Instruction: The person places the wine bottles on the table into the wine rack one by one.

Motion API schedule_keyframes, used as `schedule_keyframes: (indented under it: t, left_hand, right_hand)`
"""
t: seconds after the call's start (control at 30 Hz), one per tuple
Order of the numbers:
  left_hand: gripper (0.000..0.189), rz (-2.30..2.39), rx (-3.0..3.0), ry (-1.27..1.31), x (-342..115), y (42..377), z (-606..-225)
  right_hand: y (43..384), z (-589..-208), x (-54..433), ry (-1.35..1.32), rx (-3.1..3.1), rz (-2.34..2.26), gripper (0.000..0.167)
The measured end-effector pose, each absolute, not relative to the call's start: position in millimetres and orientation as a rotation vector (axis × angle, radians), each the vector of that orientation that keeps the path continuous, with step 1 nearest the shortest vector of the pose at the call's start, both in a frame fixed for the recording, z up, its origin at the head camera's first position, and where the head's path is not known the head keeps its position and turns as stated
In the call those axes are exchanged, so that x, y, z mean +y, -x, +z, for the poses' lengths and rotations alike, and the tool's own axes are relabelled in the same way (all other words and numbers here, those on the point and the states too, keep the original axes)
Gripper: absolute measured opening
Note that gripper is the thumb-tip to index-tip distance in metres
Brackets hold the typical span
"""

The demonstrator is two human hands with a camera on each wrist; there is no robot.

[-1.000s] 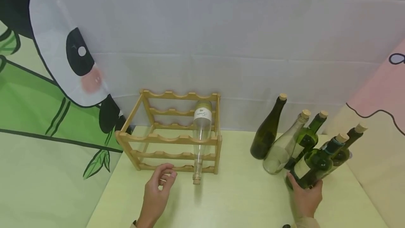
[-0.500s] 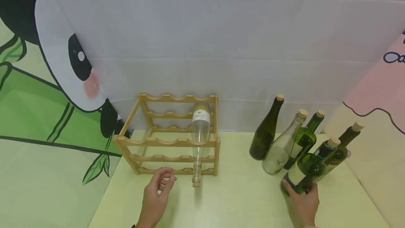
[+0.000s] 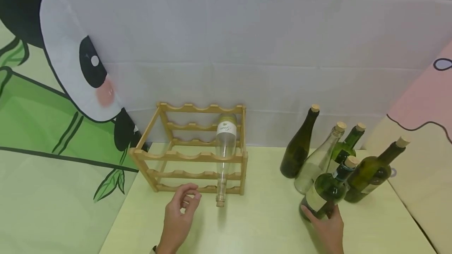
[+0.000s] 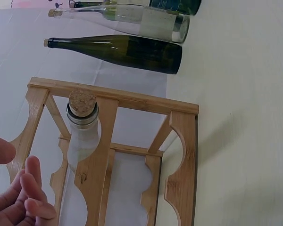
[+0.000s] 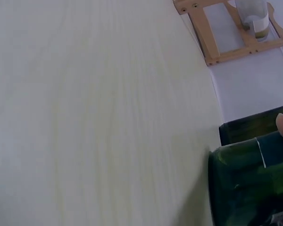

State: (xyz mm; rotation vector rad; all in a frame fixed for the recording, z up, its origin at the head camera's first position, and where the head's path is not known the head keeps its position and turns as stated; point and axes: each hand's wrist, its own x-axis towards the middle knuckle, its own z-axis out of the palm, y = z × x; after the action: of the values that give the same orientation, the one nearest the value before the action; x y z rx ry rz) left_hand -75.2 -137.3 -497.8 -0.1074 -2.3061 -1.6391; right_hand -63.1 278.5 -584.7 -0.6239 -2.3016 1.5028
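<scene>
Bottle (image 3: 325,191), green, frame's lower right, gripped by right hand (image 3: 330,225); four corked bottles (image 3: 319,166) behind; left hand (image 3: 179,213), lower centre, loosely curled, empty; wooden rack (image 3: 203,157) beyond, clear bottle (image 3: 226,142) at right

Head: high at near side, facing far and down over table (image 3: 261,216). Left wrist: close to rack (image 3: 188,155), facing right and far. Right wrist: close beside gripped green bottle (image 3: 325,191), facing left across table. Shared by all: rack.

Yellow table (image 3: 261,218): wood rack (image 3: 191,155) nr back left corner, dark btl (image 3: 298,149) nr back edge, clear btl (image 3: 313,171) beside it, green btl (image 3: 350,139) nr back right corner, brown-green btl (image 3: 373,171) nr right edge.
</scene>
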Motion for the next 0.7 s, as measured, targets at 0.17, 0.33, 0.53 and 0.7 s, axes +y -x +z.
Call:
schedule_keyframes:
  t: [0.17,0.33,0.53,0.7]
  left_hand:
    - [0.018,-1.635,-2.263,0.187,-133,76,-497]
    - [0.02,-1.672,-2.249,0.217,-130,77,-498]
    - [0.02,-1.726,-2.259,0.204,-127,77,-499]
    - [0.023,-1.779,-2.239,0.232,-123,77,-498]
  right_hand:
    - [61,-581,269,0.598,-2.35,1.579,0.091]
    - [61,-581,260,0.551,-2.392,1.569,0.089]
    - [62,-583,251,0.417,-2.375,1.537,0.083]
    - [63,-585,246,0.349,-2.387,1.454,0.081]
